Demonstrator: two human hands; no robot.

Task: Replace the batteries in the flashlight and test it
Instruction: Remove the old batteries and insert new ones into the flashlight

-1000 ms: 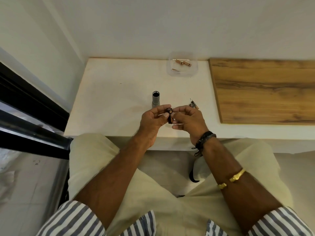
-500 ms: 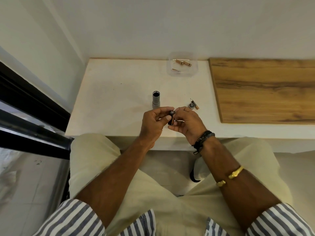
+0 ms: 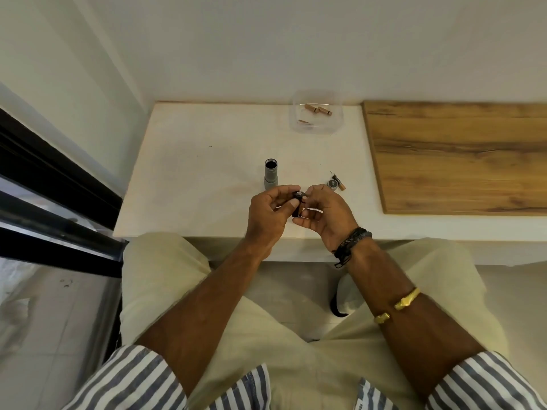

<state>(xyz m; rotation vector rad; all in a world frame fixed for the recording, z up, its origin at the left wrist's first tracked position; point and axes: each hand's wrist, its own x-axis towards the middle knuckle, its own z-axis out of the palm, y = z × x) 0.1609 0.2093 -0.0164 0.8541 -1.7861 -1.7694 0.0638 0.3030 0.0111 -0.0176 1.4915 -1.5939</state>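
A small black battery holder (image 3: 298, 202) is held upright between both hands over the white table's near edge. My left hand (image 3: 270, 213) pinches it with thumb and fingers from the left. My right hand (image 3: 324, 211) curls its fingers round it from the right. The grey flashlight body (image 3: 271, 174) stands upright with its open end up, just beyond my left hand. The round end cap (image 3: 332, 183) and one loose battery (image 3: 339, 182) lie on the table to the right.
A clear plastic tub (image 3: 316, 116) with copper-coloured batteries sits at the table's back edge. A wooden board (image 3: 461, 155) covers the right part of the white table (image 3: 192, 179). A dark window frame (image 3: 56, 184) runs along the left.
Both hands have stayed close together on the holder and shifted slightly toward the table edge. My right fingers have moved along its top end.
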